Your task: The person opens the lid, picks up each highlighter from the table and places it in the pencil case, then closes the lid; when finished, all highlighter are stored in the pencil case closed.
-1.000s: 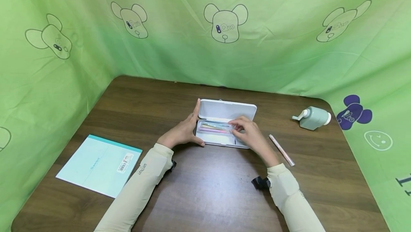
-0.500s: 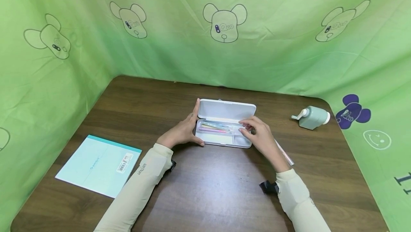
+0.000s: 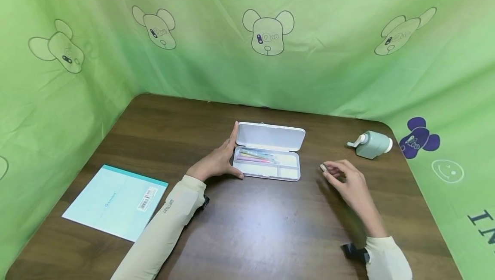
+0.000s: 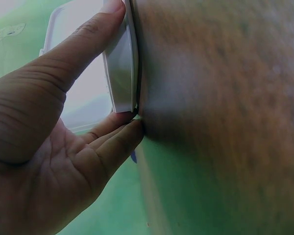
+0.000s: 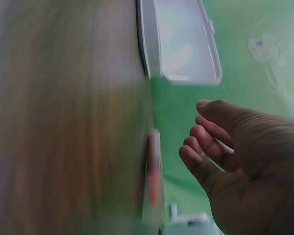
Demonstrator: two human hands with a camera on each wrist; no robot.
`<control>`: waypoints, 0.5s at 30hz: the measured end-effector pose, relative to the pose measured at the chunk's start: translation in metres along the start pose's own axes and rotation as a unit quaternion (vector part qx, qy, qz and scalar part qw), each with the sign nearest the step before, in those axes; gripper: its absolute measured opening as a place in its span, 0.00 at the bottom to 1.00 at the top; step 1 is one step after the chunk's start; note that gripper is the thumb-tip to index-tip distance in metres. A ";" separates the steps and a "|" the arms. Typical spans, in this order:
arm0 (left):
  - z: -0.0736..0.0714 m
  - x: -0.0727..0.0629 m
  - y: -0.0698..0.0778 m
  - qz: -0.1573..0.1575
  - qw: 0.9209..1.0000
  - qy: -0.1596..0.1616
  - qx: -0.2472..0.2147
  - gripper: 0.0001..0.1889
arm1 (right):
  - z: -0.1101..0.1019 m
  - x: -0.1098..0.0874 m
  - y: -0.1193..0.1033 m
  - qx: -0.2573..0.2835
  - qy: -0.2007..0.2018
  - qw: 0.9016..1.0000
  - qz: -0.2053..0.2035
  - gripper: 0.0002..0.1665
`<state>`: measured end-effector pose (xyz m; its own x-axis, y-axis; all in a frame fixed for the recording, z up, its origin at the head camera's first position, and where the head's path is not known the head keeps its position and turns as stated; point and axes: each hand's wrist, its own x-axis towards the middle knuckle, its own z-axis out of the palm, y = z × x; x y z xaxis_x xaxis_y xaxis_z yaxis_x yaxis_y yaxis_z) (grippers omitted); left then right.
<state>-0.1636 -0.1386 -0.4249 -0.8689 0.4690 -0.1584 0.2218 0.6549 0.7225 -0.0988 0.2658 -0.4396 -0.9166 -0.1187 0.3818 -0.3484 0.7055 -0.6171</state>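
Observation:
A white pencil case (image 3: 270,136) lies with its lid up in the middle of the table. Several pastel pens (image 3: 255,157) rest in its rear compartment. My left hand (image 3: 216,159) holds the case's left end, thumb (image 4: 88,36) at the front side and the other fingers behind. To the right of the case, my right hand (image 3: 349,185) hovers with loosely curled fingers and nothing between them. Below it on the table lies a pinkish pen (image 5: 154,171); the head view shows only its tip, by my fingertips, the rest hidden by the hand.
On the left lies a light blue notebook (image 3: 116,202) with a barcode label. A grey-green bottle (image 3: 373,144) with a white cap lies on its side at the back right. Green printed curtains (image 3: 216,73) hang along the table's back and sides.
My right hand has left the case's rear compartment, moving right and toward me to above the loose pen. My left hand keeps its place on the case; the view has shifted slightly.

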 end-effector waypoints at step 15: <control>-0.001 0.002 0.001 -0.006 1.000 -0.005 0.001 0.84 | -0.042 -0.041 0.030 -0.021 -0.015 0.999 0.031 0.16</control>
<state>-0.1656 -0.1378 -0.4239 -0.8671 0.4671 -0.1732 0.2124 0.6611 0.7196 -0.0632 0.3212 -0.4449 -0.9415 -0.0942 0.3237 -0.2834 0.7413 -0.6084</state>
